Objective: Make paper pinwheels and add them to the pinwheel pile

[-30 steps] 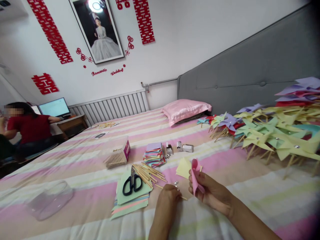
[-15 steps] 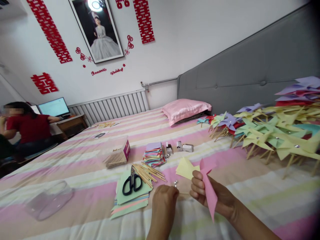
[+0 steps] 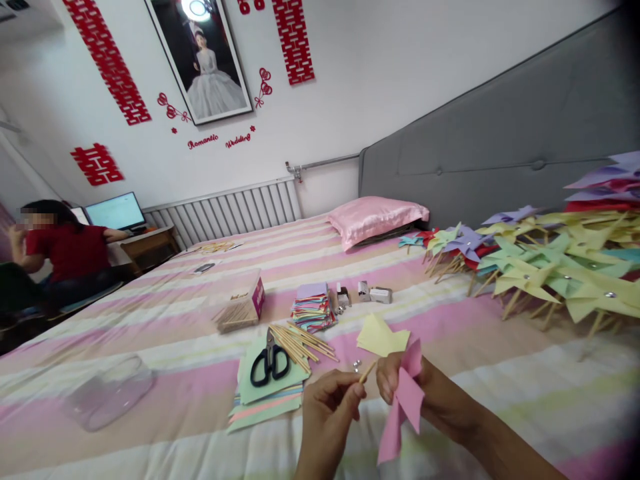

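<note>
My left hand [image 3: 330, 417] pinches a thin wooden stick [image 3: 368, 371], its tip pointing toward my other hand. In my right hand [image 3: 433, 387] a folded pink paper pinwheel [image 3: 410, 400] is gripped, its blades hanging down; the fingers are partly behind it. The stick and the pinwheel look apart. Just beyond my hands lie a yellow cut paper [image 3: 383, 335] and a few small silver pins [image 3: 356, 365]. Black-handled scissors [image 3: 270, 367] rest on a stack of coloured paper [image 3: 265, 417], with several loose wooden sticks [image 3: 305, 347] beside them.
Finished pinwheels [image 3: 545, 267] crowd the right side of the bed. Farther off are a pile of small coloured papers [image 3: 313, 308], small boxes [image 3: 381, 295], a clear box of sticks [image 3: 243, 310] and a pink pillow [image 3: 377, 220]. A clear container [image 3: 113, 393] lies left; a person [image 3: 67, 240] sits beyond.
My left hand has turned palm-up and the stick in it now points up toward the pinwheel. My right hand has turned and lowered the pink pinwheel. The view has shifted slightly.
</note>
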